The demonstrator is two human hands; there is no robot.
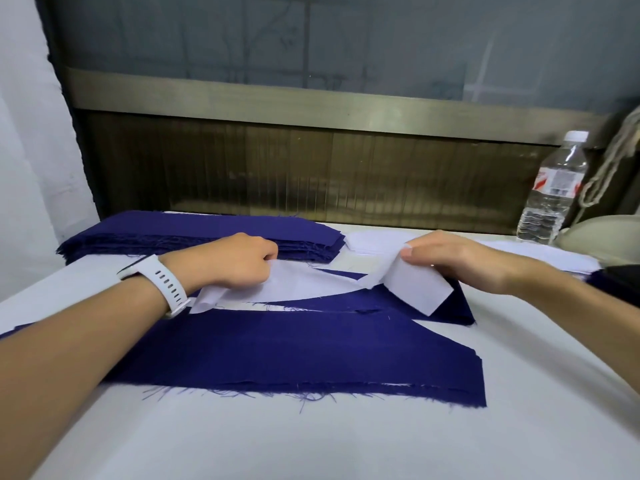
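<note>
Two bare hands reach forward over a white-covered bench (311,441), each gripping one end of the same white strip (311,285). At the left, the left hand (239,261) lies knuckles up, a white watch (162,278) strapped round its wrist. Its fingers (266,256) are clenched on the strip's left part, and the strip's loose end pokes out below the wrist. Behind this hand a stack of navy pieces (207,230) sits near the bench's far edge, with frayed threads along its sides. The strip itself is long, thin and pale, with one curved edge. It runs from hand to hand just above a large navy piece (311,351) that lies flat in the middle of the bench, its near edge ragged with loose threads. More navy cloth shows under the strip's right half. The right hand (460,261) is palm down, its thumb and fingers pinching the strip's right end. That end is lifted off the cloth, so a broad flap folds over and hangs below the hand. Just behind the right hand lie flat white pieces (374,242). Farther right a clear plastic bottle (554,188) with a white cap and a red-and-white label stands upright at the back of the bench. How much liquid it holds cannot be told. A pale cord (609,161) hangs beside it.
</note>
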